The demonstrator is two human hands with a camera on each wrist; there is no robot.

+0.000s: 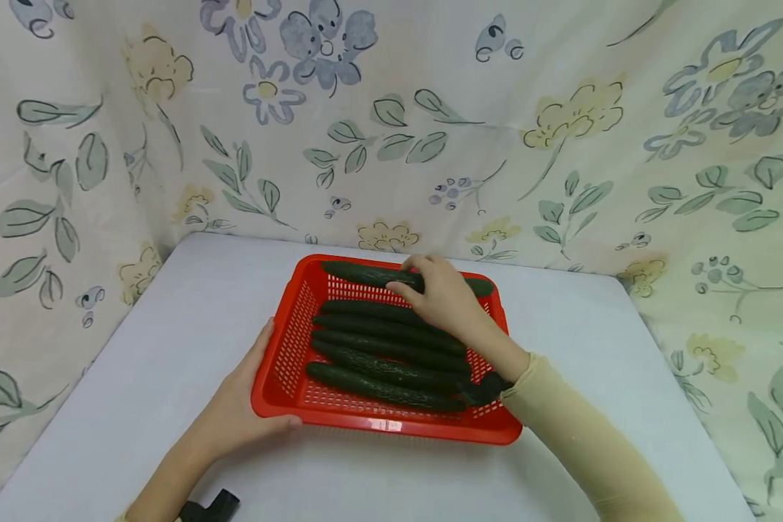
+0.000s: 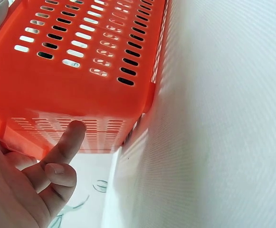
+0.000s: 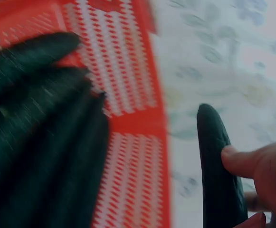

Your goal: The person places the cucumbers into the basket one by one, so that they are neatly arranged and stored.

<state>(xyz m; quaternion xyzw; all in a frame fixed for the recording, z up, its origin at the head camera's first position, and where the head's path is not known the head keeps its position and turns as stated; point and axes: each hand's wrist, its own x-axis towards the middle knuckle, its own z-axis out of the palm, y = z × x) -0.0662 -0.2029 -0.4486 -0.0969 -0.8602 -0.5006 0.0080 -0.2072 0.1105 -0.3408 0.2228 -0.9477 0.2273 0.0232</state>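
A red plastic basket with slotted walls stands on the table, holding several long dark green cucumbers laid side by side. My right hand grips another cucumber around its middle, over the basket's far side. In the right wrist view the thumb presses on that cucumber, which appears raised beside the basket wall. My left hand holds the near left corner of the basket, thumb along the front and fingers at the left side. The left wrist view shows a fingertip against the slotted wall.
A white cloth covers the table under the basket. Behind and at both sides hangs a curtain with a flower and leaf print. Black straps sit at both wrists; the right one hangs over the basket's right end.
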